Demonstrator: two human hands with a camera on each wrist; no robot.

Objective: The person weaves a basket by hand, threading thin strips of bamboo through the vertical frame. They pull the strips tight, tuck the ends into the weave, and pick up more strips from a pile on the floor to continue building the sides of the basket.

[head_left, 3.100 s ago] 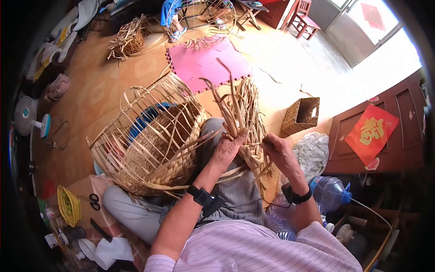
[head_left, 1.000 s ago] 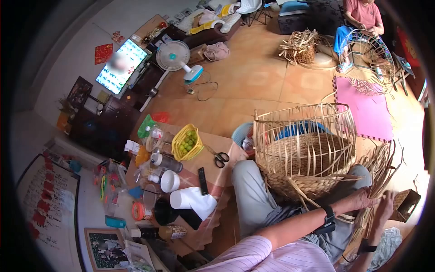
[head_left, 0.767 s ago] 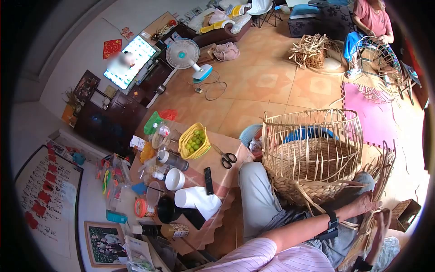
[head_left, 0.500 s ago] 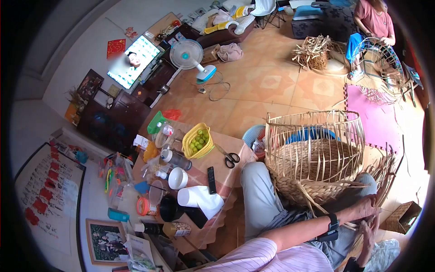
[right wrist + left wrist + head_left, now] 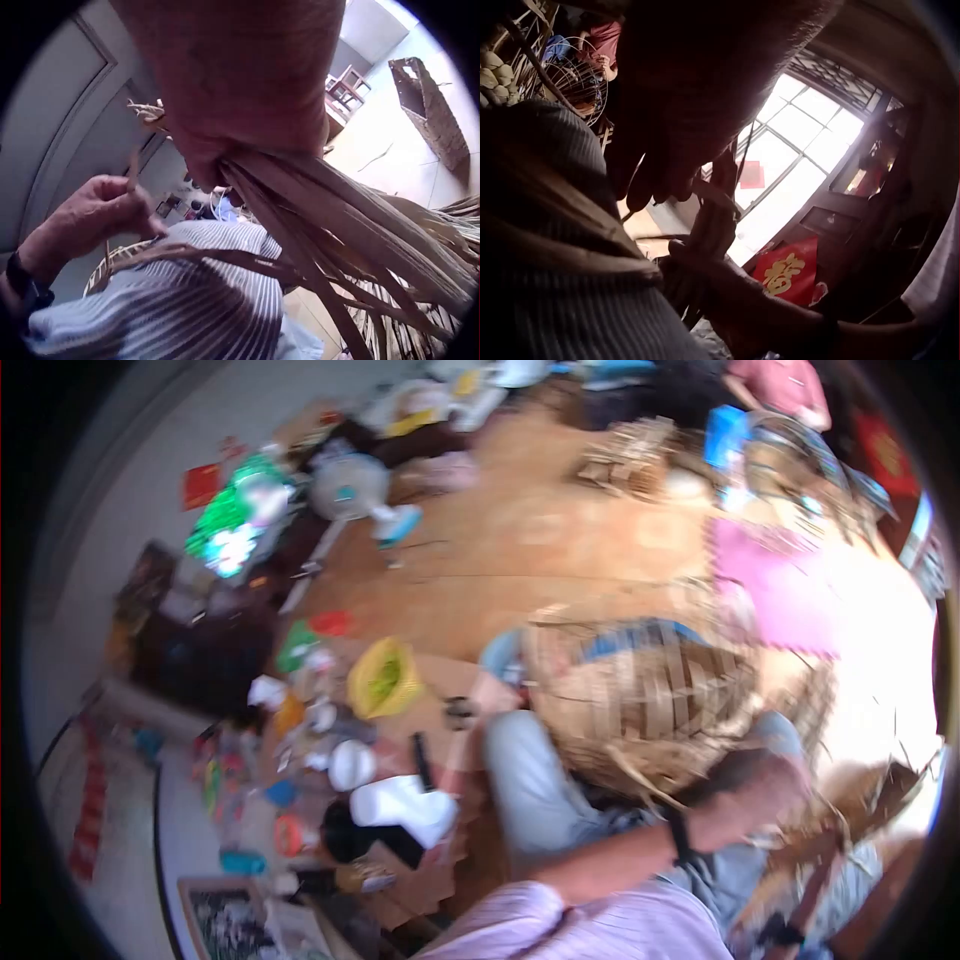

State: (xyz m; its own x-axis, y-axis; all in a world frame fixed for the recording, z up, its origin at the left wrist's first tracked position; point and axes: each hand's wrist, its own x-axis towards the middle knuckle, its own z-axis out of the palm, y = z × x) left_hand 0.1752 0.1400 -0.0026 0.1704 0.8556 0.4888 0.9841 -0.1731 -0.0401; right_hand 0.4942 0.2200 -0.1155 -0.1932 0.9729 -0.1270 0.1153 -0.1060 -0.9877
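Observation:
In the right wrist view my right hand [image 5: 247,97] grips a thick bundle of dried flat plant stalks [image 5: 352,210], which fans out toward the lower right. Apart from it, my left hand [image 5: 97,214] pinches a single thin stalk [image 5: 133,174] between thumb and fingers. The head view is blurred; there the left hand [image 5: 760,790] lies over the right knee. A half-woven basket [image 5: 650,755] leans against the legs, its lower wall woven and its upper ribs bare. Dark shadow covers much of the left hand [image 5: 697,105] in the left wrist view.
A cloth-covered table [image 5: 480,685] at left bears a yellow basket [image 5: 387,678] of green fruit, scissors [image 5: 459,712] and a white bowl [image 5: 352,764]. A pink mat [image 5: 775,590] lies ahead, near another person [image 5: 780,385]. A small woven box [image 5: 431,112] stands on the floor.
The head view swung left toward the table and is now swinging back right, blurring. My hands, together on the stalks half a second ago, have moved apart.

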